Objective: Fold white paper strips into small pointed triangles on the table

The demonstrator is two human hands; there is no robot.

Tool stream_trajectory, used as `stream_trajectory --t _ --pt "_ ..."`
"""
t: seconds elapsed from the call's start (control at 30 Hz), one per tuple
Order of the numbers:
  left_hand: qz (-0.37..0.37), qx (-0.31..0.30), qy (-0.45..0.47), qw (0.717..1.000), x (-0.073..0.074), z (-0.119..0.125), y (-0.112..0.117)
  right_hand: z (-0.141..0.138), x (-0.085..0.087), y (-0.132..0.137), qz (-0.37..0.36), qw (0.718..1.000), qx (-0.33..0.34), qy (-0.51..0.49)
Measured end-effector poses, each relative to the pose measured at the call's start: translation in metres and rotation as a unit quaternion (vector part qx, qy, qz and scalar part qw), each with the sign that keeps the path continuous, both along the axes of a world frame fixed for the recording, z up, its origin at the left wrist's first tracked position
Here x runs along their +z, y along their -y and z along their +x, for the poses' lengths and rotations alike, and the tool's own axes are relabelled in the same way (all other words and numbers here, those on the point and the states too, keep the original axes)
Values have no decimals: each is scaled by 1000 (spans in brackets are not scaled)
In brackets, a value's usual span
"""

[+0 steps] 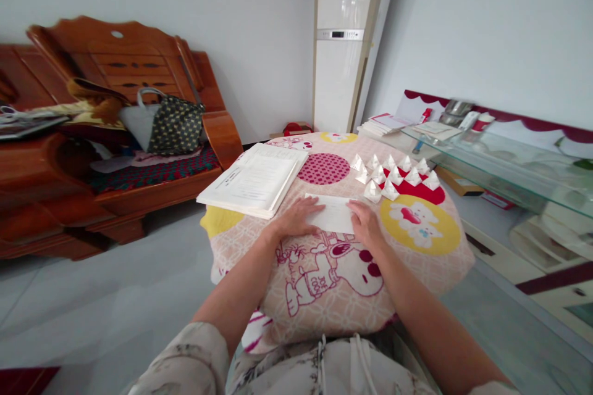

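A folded sheet of white paper (332, 215) lies on the cloth-covered table in front of me. My left hand (299, 217) rests on its left end, fingers spread and the thumb apart. At the right end, my right hand (365, 222) has its fingers curled at the paper's edge. Just beyond and to the right stand several pointed folded paper pieces (389, 174), grouped in rows. To the left of my hands lies a thick stack of printed paper (254, 179).
The patterned tablecloth (333, 315) hangs over the round table's edge. A wooden sofa (139, 74) with bags stands at left. At right is a glass-topped cabinet (509, 160) bearing papers and cups. A tall white air conditioner (340, 74) fills the corner.
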State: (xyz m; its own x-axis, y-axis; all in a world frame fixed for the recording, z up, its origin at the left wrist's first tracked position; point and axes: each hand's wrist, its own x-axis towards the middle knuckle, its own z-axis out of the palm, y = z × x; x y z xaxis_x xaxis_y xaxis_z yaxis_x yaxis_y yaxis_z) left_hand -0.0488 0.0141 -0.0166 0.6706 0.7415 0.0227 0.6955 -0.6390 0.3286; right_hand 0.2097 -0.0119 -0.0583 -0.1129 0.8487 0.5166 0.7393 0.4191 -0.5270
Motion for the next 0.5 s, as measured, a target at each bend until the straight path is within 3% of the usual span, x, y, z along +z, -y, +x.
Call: stream_trajectory --t 0.1,0.3,0.5 --pt "7 -16 45 999 0 4 2 7 4 -1 16 991 -58 -121" --pt "-3 -37 110 993 -3 21 8 10 4 -3 -34 950 -130 -281" --pt "48 44 168 984 3 22 13 9 7 0 -14 940 -137 -311"
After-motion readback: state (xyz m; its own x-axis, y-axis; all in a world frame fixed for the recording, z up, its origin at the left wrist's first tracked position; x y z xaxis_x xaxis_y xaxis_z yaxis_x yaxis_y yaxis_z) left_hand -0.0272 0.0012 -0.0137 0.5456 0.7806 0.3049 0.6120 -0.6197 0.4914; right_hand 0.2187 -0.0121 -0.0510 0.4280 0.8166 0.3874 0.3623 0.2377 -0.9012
